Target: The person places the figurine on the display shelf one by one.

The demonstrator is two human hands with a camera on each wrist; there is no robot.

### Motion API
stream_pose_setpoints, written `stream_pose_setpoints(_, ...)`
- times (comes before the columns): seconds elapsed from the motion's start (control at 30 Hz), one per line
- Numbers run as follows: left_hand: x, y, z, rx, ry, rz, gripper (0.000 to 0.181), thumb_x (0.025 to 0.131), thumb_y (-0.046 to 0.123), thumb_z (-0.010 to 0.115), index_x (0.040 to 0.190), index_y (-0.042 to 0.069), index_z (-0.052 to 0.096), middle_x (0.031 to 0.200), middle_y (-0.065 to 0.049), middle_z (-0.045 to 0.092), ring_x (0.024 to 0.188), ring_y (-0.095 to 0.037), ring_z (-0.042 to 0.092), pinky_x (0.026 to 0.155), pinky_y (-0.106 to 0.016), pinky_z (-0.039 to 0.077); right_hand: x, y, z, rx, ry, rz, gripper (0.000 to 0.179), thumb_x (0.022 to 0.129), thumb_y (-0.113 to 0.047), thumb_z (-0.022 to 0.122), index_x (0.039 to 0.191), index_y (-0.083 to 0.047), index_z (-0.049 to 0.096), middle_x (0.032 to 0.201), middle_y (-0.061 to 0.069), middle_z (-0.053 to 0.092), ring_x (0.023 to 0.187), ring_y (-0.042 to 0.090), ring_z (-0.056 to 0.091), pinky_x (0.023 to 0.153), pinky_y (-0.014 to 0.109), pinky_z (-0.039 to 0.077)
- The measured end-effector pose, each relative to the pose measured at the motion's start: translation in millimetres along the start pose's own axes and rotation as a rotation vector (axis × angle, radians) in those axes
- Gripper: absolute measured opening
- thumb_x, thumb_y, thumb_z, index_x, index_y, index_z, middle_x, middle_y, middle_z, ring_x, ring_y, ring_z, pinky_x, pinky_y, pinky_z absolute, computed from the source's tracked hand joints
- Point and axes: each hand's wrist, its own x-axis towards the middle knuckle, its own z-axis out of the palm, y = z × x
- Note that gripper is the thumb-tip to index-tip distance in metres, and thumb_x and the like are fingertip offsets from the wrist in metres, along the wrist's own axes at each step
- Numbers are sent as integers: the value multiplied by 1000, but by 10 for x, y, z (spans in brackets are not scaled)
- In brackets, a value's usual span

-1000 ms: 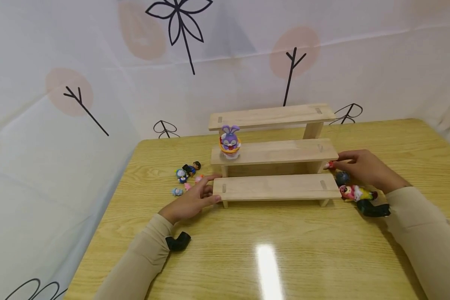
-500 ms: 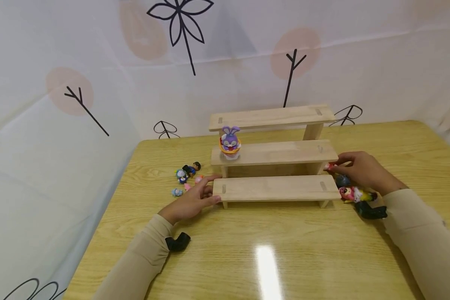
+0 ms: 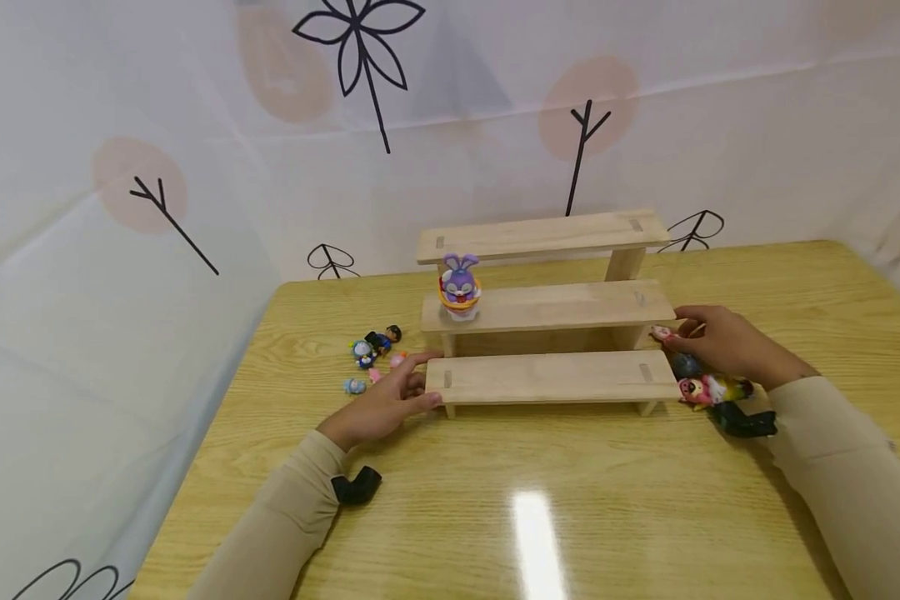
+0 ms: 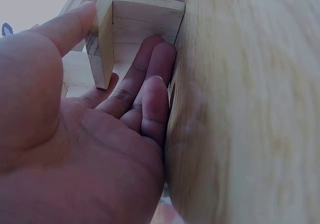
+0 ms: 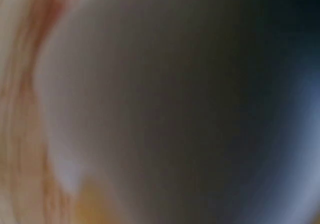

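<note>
A three-step wooden display stand (image 3: 547, 377) stands on the table. My left hand (image 3: 378, 406) holds the left end of its lowest board, with thumb and index finger at opposite edges. In the left wrist view, the other fingers (image 4: 155, 104) reach in under that board. Beside the stand's right end, my right hand (image 3: 731, 343) pinches a small red-and-white figurine (image 3: 663, 334) low near the table. A dark blue-grey toy (image 3: 685, 365) and a pink, white and yellow figurine (image 3: 712, 390) lie just below that hand. Something blurred and grey (image 5: 150, 99) fills the right wrist view.
A purple rabbit figurine (image 3: 461, 287) stands at the left of the middle step. Several small figurines, including a dark-haired one (image 3: 385, 337) and a light-blue one (image 3: 355, 386), lie left of the stand. A patterned cloth (image 3: 480, 125) hangs behind the table (image 3: 420, 533).
The right hand has shifted slightly down, and the red-and-white figurine has turned a little so more of its pale part shows. My left hand and the stand stay in place.
</note>
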Motion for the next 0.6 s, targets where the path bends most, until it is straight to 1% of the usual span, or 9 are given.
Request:
stream_pose_setpoints(0.1, 2, -4, 3, 0, 3, -2, 66, 102, 35, 58, 157, 32, 22, 130, -11, 63, 119, -21, 61, 104, -42, 45, -3, -4, -8, -12, -6, 0, 65, 102, -25, 57, 144, 19, 34, 122, 41, 57, 114, 57, 55, 90, 64, 48)
stream_pose_setpoints(0.27, 11, -18, 3, -11, 6, 0, 67, 101, 36, 59, 157, 32, 22, 132, -11, 62, 121, -21, 60, 105, -42, 44, -7, -19, -19, -23, -3, -2, 51, 100, -22, 60, 135, 14, 51, 119, 40, 60, 109, 54, 59, 88, 64, 48)
stream_pose_setpoints(0.4, 6, -22, 3, -13, 4, -4, 67, 101, 37, 59, 157, 32, 22, 132, -10, 63, 121, -21, 61, 105, -40, 44, -12, -38, -27, -23, 2, 1, 46, 100, -26, 62, 127, 10, 60, 114, 35, 65, 101, 46, 64, 82, 58, 52)
stream_pose_setpoints(0.5, 7, -27, 2, -14, 2, 0, 68, 101, 37, 59, 157, 32, 22, 132, -10, 63, 121, -21, 61, 105, -41, 44, -17, -50, -31, -29, 8, 6, 45, 99, -28, 64, 124, 9, 63, 109, 31, 67, 94, 38, 66, 75, 52, 53)
stream_pose_setpoints(0.6, 9, -31, -1, -14, 3, -3, 67, 101, 38, 59, 157, 33, 22, 132, -10, 63, 121, -21, 61, 105, -41, 45, -26, -58, -32, -30, 6, 9, 43, 99, -28, 63, 122, 8, 64, 107, 28, 68, 92, 35, 66, 73, 49, 53)
